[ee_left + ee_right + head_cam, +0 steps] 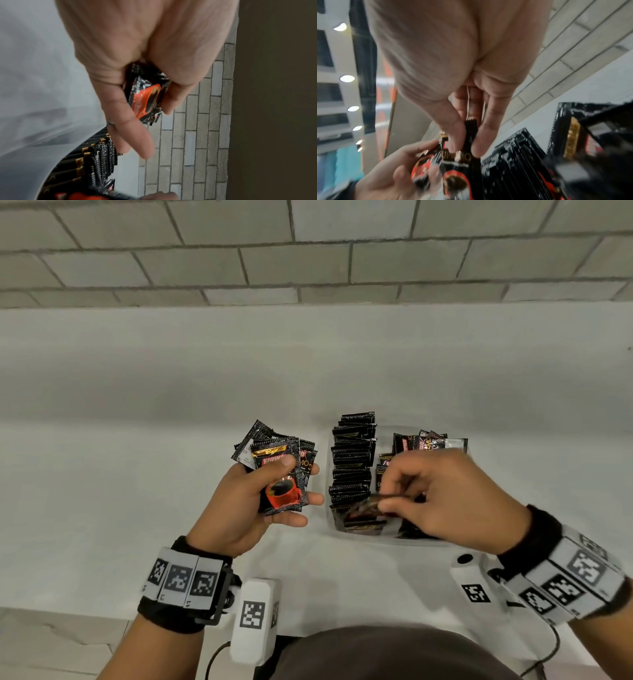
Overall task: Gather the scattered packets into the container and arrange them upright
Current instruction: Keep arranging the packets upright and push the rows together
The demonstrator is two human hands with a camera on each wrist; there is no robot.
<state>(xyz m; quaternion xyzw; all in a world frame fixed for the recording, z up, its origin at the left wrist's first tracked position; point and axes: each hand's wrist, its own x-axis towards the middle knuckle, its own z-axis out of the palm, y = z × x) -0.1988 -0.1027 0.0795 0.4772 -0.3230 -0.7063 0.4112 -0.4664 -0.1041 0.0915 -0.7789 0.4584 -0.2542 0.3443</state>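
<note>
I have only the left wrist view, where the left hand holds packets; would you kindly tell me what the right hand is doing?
Observer: The right hand pinches a single packet low over the clear container.
Operator: Thank you. How many packets does the left hand hold?
Observer: The left hand holds a fanned stack of packets, several at least.
Operator: How full is the container?
Observer: An upright row fills the side nearer the left hand; the other side holds only a few far packets.
</note>
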